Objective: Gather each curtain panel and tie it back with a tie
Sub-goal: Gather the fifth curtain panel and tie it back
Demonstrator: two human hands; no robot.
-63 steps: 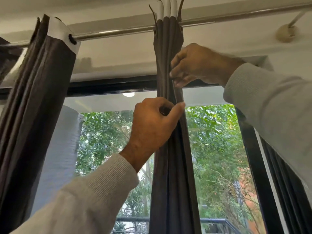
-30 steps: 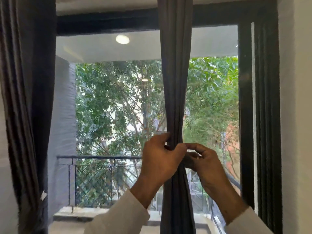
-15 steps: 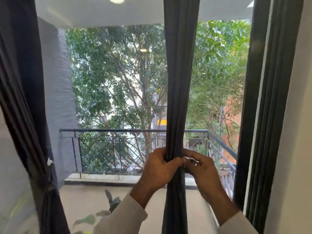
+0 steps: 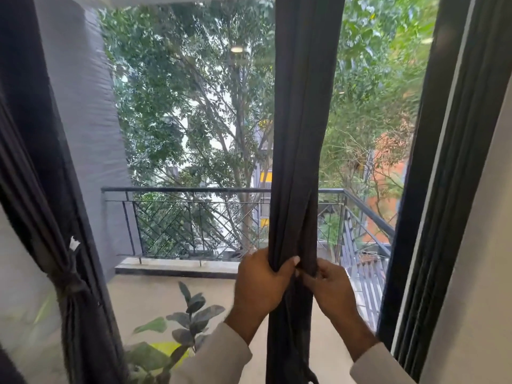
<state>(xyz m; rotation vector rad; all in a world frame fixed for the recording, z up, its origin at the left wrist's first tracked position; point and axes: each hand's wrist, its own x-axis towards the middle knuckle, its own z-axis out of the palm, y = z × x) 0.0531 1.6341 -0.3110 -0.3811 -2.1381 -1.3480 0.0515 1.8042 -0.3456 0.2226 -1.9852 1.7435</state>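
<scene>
**Both hands on the gathered middle curtain panel**

At the centre of the window, a dark grey curtain panel (image 4: 300, 134) hangs bunched into a narrow column of vertical folds, running from the top edge of the view down past the bottom. The left hand (image 4: 261, 284) grips it from the left side, low in the frame, with its fingers (image 4: 288, 266) curled round the front folds and the thumb tucked behind. The right hand (image 4: 331, 286) meets it at the same height from the right, its fingers curled and pinching the fabric at the right edge of the bundle; the two hands nearly touch across the folds. Whether the right hand also holds a tie cannot be told. Both forearms wear light, cream-coloured sleeves (image 4: 216, 353).

On the far left, a second curtain panel (image 4: 41, 189) of the same dark cloth is already drawn in at its waist by a dark tie (image 4: 70, 282), with a small white tag (image 4: 73, 243) showing just above the knot. On the right stands the black window frame (image 4: 421, 189), beside a pale wall (image 4: 476, 273).

Beyond the glass lies a balcony with a dark metal railing (image 4: 180, 189) and a pale floor. A potted plant (image 4: 191, 314) with broad grey-green leaves stands low, between the tied panel and the left forearm. Green trees (image 4: 194, 92) fill the background behind the railing.
</scene>
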